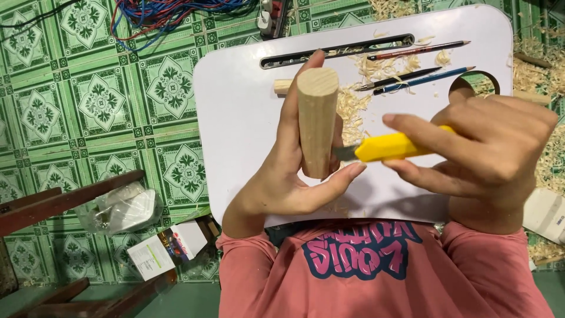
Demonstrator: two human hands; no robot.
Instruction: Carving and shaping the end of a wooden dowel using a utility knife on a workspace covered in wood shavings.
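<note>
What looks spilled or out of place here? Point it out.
Wood shavings are scattered over the white lap table beside the pencils, and more litter the green patterned floor at the right. They lie loose around the left hand holding the wooden dowel and the right hand holding the yellow utility knife.

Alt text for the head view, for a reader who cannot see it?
The left hand holds a wooden dowel upright while the right hand presses a yellow utility knife against its side, above a white lap table strewn with shavings and pencils.
</note>
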